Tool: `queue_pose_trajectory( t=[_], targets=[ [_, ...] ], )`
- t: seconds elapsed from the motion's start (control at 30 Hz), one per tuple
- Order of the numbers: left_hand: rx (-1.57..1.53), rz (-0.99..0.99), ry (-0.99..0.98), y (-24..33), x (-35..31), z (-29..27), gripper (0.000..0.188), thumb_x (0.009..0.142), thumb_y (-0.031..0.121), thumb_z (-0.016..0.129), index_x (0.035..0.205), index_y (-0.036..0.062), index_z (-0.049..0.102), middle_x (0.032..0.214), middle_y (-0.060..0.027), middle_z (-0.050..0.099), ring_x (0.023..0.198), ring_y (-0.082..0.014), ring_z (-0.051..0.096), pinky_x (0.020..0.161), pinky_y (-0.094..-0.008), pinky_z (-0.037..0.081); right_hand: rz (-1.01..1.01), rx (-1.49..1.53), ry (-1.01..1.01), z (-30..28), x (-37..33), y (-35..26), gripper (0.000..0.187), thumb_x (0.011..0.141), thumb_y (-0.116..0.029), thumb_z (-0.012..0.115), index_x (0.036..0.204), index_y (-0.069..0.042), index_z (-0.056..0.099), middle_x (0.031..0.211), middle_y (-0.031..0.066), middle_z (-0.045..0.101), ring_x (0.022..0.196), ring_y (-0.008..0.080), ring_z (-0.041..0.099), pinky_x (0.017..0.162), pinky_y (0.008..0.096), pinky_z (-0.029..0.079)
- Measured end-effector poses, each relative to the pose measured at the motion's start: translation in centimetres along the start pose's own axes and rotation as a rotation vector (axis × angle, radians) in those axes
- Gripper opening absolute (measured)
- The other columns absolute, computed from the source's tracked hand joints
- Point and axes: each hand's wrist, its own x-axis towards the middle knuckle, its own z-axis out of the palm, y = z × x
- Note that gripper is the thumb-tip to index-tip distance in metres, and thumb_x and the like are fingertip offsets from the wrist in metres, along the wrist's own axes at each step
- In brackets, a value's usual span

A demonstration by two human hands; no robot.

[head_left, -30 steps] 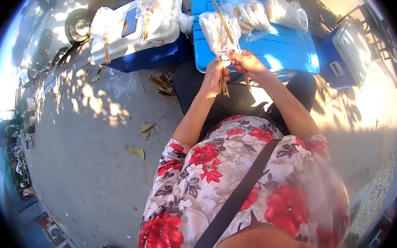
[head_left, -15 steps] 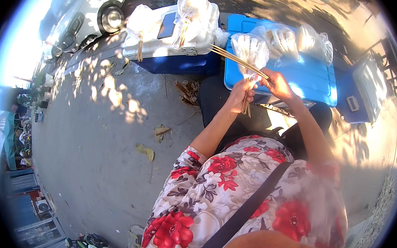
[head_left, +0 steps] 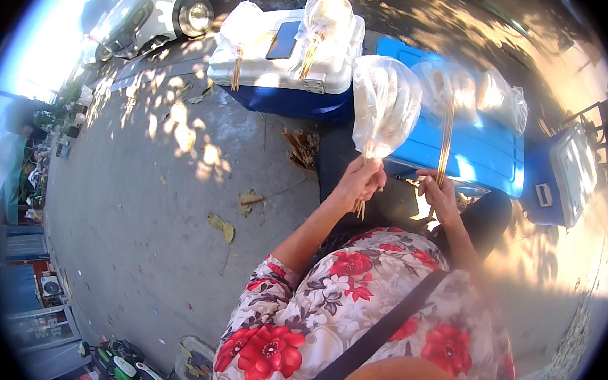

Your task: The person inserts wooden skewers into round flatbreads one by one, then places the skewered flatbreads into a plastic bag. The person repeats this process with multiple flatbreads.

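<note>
Gray ground point(head_left: 140, 243) with spots of sun lies under a person who holds a full bag and some thin sticks.
The left hand point(head_left: 361, 182) has its fingers curled tight around the neck of a clear bag point(head_left: 387, 108) of pale things, which puffs up above the hand, while stick ends point(head_left: 360, 209) poke out below. The right hand point(head_left: 441, 196) has its fingers closed on the low part of a bunch of thin brown sticks point(head_left: 446, 139). That bunch stands almost straight up in view, apart from the bag and to its right, in front of a blue box point(head_left: 487, 156) (two more clear bags point(head_left: 502, 99) sit on its lid). Left is the hand nearer the bag's neck; right is a little way off. No words on the bag or box can be read.
</note>
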Motion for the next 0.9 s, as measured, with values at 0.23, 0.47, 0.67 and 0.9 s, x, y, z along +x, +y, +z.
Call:
queue_pose_trajectory(
  t=[0.23,0.47,0.67,0.9],
  targets=[
    [0.493,0.404,0.352,13.7,-1.1,-9.7,0.034,0.097,0.035,0.043,0.086,0.0044,0.05,0.06,-0.0026,0.051,0.035,-0.0032,0.029,0.032,-0.0191,0.022,0.059,-0.123,-0.139,0.4,-2.2,0.1,0.027,0.091,-0.026,0.054,0.101,-0.003,0.064,0.063,-0.0013,0.055,0.053,0.0032,0.043,0.048,0.0198,0.033],
    [0.35,0.391,0.433,24.9,4.4,-15.7,0.036,0.093,0.041,0.042,0.088,0.0069,0.054,0.063,-0.0014,0.052,0.036,-0.0037,0.03,0.032,-0.0187,0.022,0.144,-0.147,-0.18,1.4,-3.5,-1.7,0.023,0.09,-0.019,0.052,0.1,-0.002,0.064,0.066,0.0003,0.057,0.065,0.0069,0.053,0.062,0.0237,0.041],
    [1.169,0.691,0.996,28.3,7.2,-24.0,0.046,0.089,0.047,0.044,0.089,0.0029,0.058,0.06,-0.0041,0.053,0.044,-0.0099,0.046,0.038,-0.0248,0.034,0.27,-0.165,-0.161,1.5,-5.1,-2.8,0.023,0.089,-0.019,0.053,0.1,-0.002,0.064,0.066,0.0007,0.058,0.063,0.0066,0.052,0.058,0.023,0.041],
    [1.343,0.451,1.113,27.1,8.3,-24.0,0.052,0.088,0.049,0.046,0.089,-0.0022,0.058,0.062,-0.0119,0.059,0.059,-0.0211,0.06,0.059,-0.0364,0.047,0.237,-0.119,-0.184,2.5,-5.5,-3.1,0.027,0.088,-0.024,0.054,0.102,-0.002,0.063,0.066,0.0006,0.059,0.057,0.005,0.048,0.05,0.021,0.036]
  ],
)
